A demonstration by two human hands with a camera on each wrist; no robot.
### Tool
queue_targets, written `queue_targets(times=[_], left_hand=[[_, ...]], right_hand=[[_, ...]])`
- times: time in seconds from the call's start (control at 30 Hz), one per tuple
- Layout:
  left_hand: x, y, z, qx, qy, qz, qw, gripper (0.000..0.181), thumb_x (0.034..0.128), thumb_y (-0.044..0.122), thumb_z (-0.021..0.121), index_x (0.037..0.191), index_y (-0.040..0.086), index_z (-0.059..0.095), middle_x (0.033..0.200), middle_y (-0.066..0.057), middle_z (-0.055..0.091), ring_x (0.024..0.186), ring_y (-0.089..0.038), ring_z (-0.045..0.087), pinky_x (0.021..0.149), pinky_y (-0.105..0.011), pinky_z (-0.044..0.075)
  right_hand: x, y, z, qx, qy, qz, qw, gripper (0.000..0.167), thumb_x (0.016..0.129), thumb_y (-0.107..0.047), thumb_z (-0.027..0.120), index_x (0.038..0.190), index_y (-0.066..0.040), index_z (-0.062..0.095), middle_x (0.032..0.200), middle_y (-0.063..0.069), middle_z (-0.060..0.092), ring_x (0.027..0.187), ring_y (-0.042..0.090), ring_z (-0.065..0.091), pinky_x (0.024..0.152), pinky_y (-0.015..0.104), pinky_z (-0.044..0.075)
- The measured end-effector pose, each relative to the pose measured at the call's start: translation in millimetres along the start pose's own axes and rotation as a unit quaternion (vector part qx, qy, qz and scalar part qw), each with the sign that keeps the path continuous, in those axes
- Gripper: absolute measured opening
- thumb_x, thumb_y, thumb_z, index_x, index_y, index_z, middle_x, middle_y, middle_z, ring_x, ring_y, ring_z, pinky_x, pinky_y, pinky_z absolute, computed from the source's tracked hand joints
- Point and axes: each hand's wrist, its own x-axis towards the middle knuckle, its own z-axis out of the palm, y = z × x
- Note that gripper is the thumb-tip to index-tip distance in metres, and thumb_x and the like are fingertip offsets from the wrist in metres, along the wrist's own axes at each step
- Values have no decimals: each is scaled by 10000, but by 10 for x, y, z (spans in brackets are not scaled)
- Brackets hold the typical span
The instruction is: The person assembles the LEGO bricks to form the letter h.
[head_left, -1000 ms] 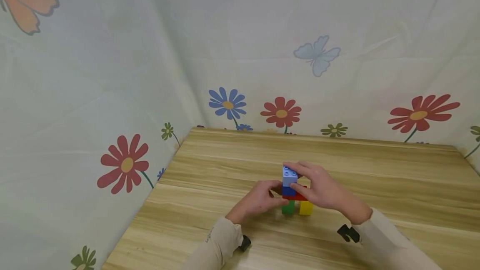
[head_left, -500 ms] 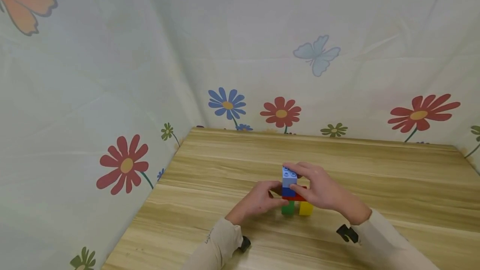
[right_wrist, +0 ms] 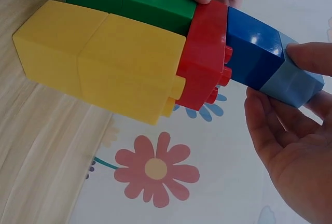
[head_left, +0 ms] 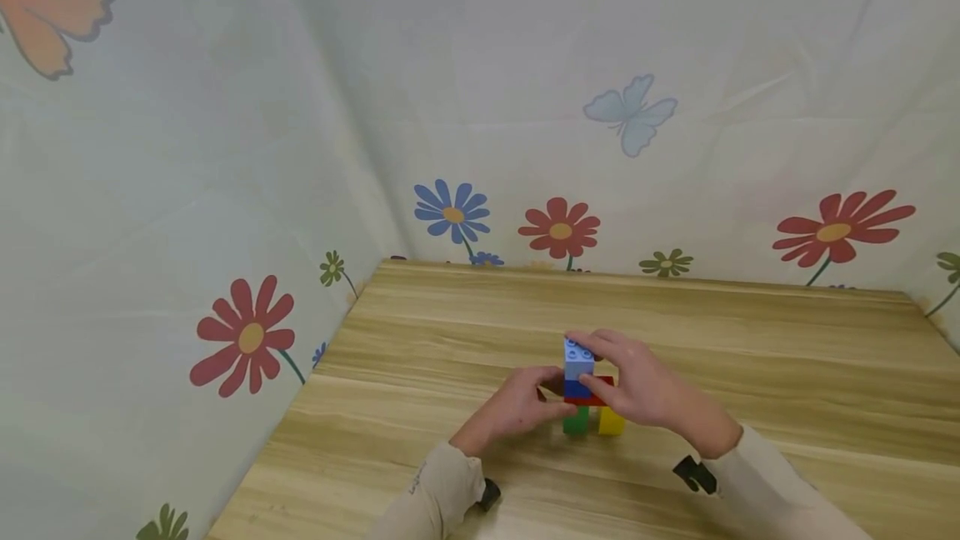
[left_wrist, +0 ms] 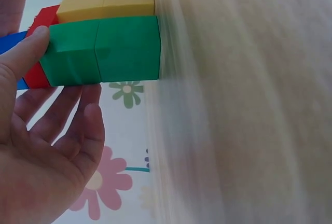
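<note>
A small brick structure stands on the table. Two green bricks [left_wrist: 127, 47] form one leg and two yellow bricks [right_wrist: 129, 63] the other, with a gap between them. Across both legs lies a red brick [right_wrist: 203, 53]; some studs on the yellow leg's top stay bare. A dark blue brick [right_wrist: 254, 47] sits on the red one's left end, topped by a light blue brick [head_left: 579, 367]. My left hand [head_left: 517, 402] holds the red brick from the left, thumb at its seam with the green. My right hand [head_left: 645, 382] pinches the light blue brick between thumb and fingers.
The wooden table [head_left: 420, 315] reaches back to a pale curtain [head_left: 480, 48] printed with flowers and butterflies, which also hangs along the left side. Dark straps [head_left: 696, 473] show at both sleeve cuffs.
The head view has tilted up a little, so the scene sits slightly lower. Both hands keep their hold, and the bricks show no visible shift against each other.
</note>
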Motion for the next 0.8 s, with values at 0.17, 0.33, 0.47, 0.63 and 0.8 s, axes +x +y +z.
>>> queue_targets(times=[0.17,0.33,0.47,0.63,0.8], left_hand=[[-14,31,6,45,10,-2,10000,363,976,223,796,1312,120,708,1171,31,747,1042,-70,658,868,-247,536],[-4,28,24,-75,35,-94,9999,373,996,238,769,1346,132,694,1197,40,742,1071,-73,660,907,-268,547],[40,40,37,-141,124,-259,9995,391,1004,261,761,1359,118,681,1180,39,739,1074,-81,661,942,-299,547],[105,60,44,-250,244,-470,9983,437,1013,262,751,1392,73,646,1206,2,727,1089,-125,660,991,-346,540],[167,64,66,-624,320,-641,9955,447,1032,244,725,1414,39,615,1258,-39,716,1121,-173,670,1015,-371,545]], right_hand=[[-15,-11,10,-135,50,115,9998,574,938,-19,784,1464,53,568,1164,149,684,1018,299,700,896,511,599],[-42,-1,31,-126,62,549,9984,659,978,-59,752,1535,101,437,1244,194,676,1056,331,675,905,504,596],[-110,83,62,7,-13,1138,9935,741,1008,-110,728,1579,115,312,1308,228,653,1139,379,646,953,547,567],[-248,254,99,-36,-174,1498,9886,724,994,-112,746,1545,132,346,1355,289,614,1169,425,640,955,568,564],[-331,387,105,17,-517,1492,9875,655,963,-106,775,1475,145,452,1328,264,625,1088,360,649,902,521,588]])
